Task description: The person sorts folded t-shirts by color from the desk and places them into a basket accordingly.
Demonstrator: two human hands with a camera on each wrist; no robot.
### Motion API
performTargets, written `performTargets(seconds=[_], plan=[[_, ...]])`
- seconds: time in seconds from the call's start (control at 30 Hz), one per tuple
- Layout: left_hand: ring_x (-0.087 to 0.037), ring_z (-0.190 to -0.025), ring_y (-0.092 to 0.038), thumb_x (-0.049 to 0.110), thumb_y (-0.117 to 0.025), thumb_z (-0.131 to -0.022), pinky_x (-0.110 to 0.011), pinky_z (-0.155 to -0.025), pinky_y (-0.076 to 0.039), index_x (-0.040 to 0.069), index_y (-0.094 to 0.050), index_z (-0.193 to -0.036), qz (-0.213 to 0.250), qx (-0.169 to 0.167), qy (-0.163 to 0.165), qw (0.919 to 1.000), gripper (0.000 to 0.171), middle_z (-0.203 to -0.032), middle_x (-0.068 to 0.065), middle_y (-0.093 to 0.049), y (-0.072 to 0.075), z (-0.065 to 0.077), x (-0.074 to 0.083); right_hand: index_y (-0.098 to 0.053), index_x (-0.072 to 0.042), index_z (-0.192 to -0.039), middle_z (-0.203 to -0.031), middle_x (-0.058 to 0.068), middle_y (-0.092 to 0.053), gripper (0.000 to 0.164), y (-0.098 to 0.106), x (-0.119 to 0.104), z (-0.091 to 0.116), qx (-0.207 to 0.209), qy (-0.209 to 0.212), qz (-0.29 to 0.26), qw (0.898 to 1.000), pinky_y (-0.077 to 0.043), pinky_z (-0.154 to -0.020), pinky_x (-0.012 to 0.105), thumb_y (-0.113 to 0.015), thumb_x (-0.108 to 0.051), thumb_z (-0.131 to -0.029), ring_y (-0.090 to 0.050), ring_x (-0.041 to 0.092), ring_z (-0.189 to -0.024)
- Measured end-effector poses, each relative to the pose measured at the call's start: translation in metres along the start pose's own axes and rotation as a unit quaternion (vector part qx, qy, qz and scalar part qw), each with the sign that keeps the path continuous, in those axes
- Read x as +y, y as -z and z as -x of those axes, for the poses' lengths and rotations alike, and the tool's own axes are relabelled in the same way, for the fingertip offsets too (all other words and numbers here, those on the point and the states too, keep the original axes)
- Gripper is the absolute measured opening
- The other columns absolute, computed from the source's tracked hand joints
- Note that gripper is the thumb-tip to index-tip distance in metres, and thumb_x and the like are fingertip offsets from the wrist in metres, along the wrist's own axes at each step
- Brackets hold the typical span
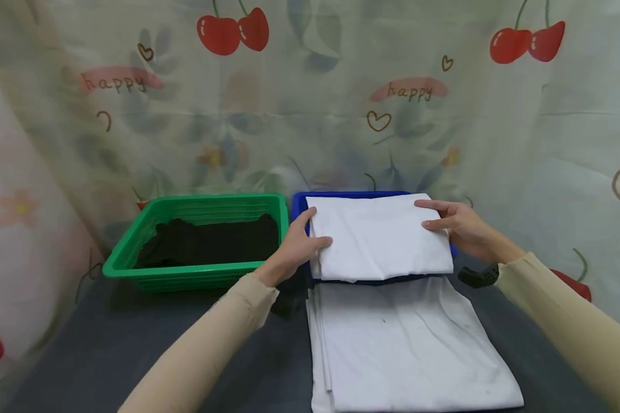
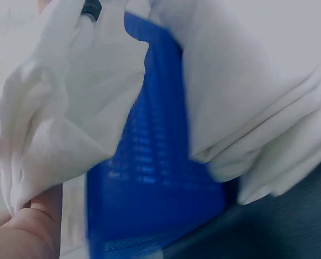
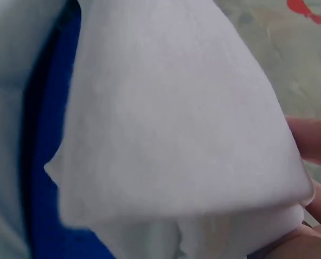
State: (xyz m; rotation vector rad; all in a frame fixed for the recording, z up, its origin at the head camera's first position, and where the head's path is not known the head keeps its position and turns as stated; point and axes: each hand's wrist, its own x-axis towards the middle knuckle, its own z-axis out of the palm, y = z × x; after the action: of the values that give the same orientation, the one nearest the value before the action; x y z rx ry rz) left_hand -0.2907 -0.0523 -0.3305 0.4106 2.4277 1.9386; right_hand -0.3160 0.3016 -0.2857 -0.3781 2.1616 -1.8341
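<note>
A folded white cloth (image 1: 382,241) lies spread between both hands, over the blue basket (image 1: 352,195). My left hand (image 1: 297,244) grips its left edge, the thumb on top. At the right edge, my right hand (image 1: 465,229) pinches the cloth, with fingers lying over its upper face. In the left wrist view, the white cloth (image 2: 74,108) hangs beside the slotted blue basket (image 2: 155,210). Layered folds of the held cloth (image 3: 171,118) fill most of the right wrist view. Much of the basket's inside is hidden under the cloth.
A larger folded white cloth (image 1: 408,350) lies on the dark table (image 1: 186,321) in front of the blue basket. To the left stands a green basket (image 1: 186,275) with black cloth (image 1: 212,244) inside. A printed curtain (image 1: 310,137) hangs close behind the baskets.
</note>
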Motion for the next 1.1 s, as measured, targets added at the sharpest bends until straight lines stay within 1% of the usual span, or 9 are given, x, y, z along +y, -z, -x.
performTargets(seconds=[0.13, 0.2, 0.27, 0.37, 0.47, 0.6, 0.8, 0.93, 1.1], plan=[[-0.024, -0.146, -0.017, 0.009, -0.069, -0.092, -0.043, -0.109, -0.032, 0.010, -0.021, -0.157, -0.012, 0.015, 0.007, 0.9998, 0.081, -0.161, -0.008, -0.019, 0.000, -0.023, 0.006, -0.035, -0.006, -0.153, -0.162, 0.007, -0.012, 0.066, 0.004, -0.008, -0.023, 0.018, -0.004, -0.008, 1.000, -0.047, -0.093, 0.031, -0.065, -0.001, -0.094, -0.040, 0.021, -0.131], [-0.025, -0.147, -0.013, 0.014, -0.069, -0.093, -0.044, -0.112, -0.027, 0.009, -0.013, -0.158, -0.014, 0.005, 0.021, 0.9997, 0.087, -0.162, -0.008, -0.013, 0.003, -0.031, 0.009, -0.035, -0.005, -0.153, -0.163, 0.006, -0.008, 0.067, 0.003, -0.010, -0.033, 0.033, 0.000, 0.011, 0.999, -0.041, -0.102, 0.034, -0.066, 0.000, -0.093, -0.028, 0.022, -0.140], [-0.024, -0.148, -0.005, 0.025, -0.068, -0.094, -0.046, -0.115, -0.019, 0.011, -0.002, -0.159, -0.017, -0.018, 0.045, 0.9987, 0.093, -0.164, -0.007, -0.003, 0.007, -0.037, 0.010, -0.031, -0.001, -0.153, -0.163, 0.009, -0.009, 0.068, 0.002, -0.010, -0.042, 0.045, 0.008, 0.058, 0.997, -0.031, -0.110, 0.040, -0.065, -0.001, -0.094, -0.019, 0.026, -0.144], [-0.023, -0.148, 0.007, 0.040, -0.065, -0.095, -0.050, -0.116, -0.008, 0.015, 0.009, -0.158, -0.037, -0.055, 0.079, 0.9947, 0.100, -0.163, -0.004, 0.008, 0.012, -0.038, 0.010, -0.029, 0.002, -0.153, -0.160, 0.018, -0.016, 0.068, 0.000, -0.004, -0.050, 0.068, 0.012, 0.153, 0.986, -0.025, -0.112, 0.050, -0.065, -0.007, -0.095, -0.019, 0.035, -0.144], [-0.026, -0.148, 0.003, 0.043, -0.062, -0.095, -0.052, -0.115, -0.009, 0.014, 0.004, -0.159, -0.059, -0.069, 0.076, 0.9929, 0.096, -0.164, -0.005, 0.005, 0.012, -0.034, 0.004, -0.035, 0.003, -0.150, -0.155, 0.024, -0.027, 0.062, -0.003, 0.004, -0.044, 0.088, 0.006, 0.219, 0.972, -0.029, -0.108, 0.057, -0.063, -0.012, -0.097, -0.028, 0.041, -0.140], [-0.029, -0.145, -0.018, 0.036, -0.059, -0.099, -0.051, -0.113, -0.023, 0.012, -0.016, -0.158, -0.031, -0.052, 0.022, 0.9979, 0.077, -0.162, -0.005, -0.015, 0.007, -0.016, -0.004, -0.047, 0.000, -0.143, -0.148, 0.024, -0.039, 0.051, -0.007, 0.009, -0.019, 0.115, 0.014, 0.223, 0.968, -0.032, -0.106, 0.057, -0.062, -0.018, -0.098, -0.042, 0.041, -0.131], [-0.027, -0.125, -0.050, 0.016, -0.056, -0.100, -0.040, -0.097, -0.046, 0.005, -0.045, -0.144, 0.043, 0.003, -0.043, 0.9981, 0.046, -0.142, -0.011, -0.046, -0.006, 0.035, -0.002, -0.051, 0.005, -0.137, -0.138, 0.019, -0.049, 0.049, -0.016, 0.008, 0.036, 0.120, 0.044, 0.178, 0.976, -0.045, -0.099, 0.039, -0.060, -0.027, -0.100, -0.055, 0.027, -0.117], [-0.028, -0.116, -0.056, 0.010, -0.055, -0.100, -0.036, -0.089, -0.052, 0.001, -0.050, -0.138, 0.055, -0.016, -0.017, 0.9982, 0.039, -0.135, -0.015, -0.052, -0.014, 0.068, 0.002, -0.054, 0.002, -0.135, -0.135, 0.014, -0.053, 0.051, -0.018, 0.012, 0.070, 0.094, 0.015, 0.170, 0.981, -0.048, -0.094, 0.030, -0.061, -0.034, -0.099, -0.057, 0.021, -0.116], [-0.028, -0.112, -0.058, 0.015, -0.058, -0.100, -0.039, -0.089, -0.052, 0.002, -0.051, -0.138, 0.027, -0.056, 0.054, 0.9966, 0.041, -0.135, -0.018, -0.052, -0.020, 0.095, -0.002, -0.051, 0.002, -0.138, -0.139, 0.020, -0.050, 0.053, -0.022, 0.026, 0.094, 0.036, -0.029, 0.192, 0.980, -0.047, -0.097, 0.045, -0.061, -0.033, -0.099, -0.051, 0.034, -0.124]])
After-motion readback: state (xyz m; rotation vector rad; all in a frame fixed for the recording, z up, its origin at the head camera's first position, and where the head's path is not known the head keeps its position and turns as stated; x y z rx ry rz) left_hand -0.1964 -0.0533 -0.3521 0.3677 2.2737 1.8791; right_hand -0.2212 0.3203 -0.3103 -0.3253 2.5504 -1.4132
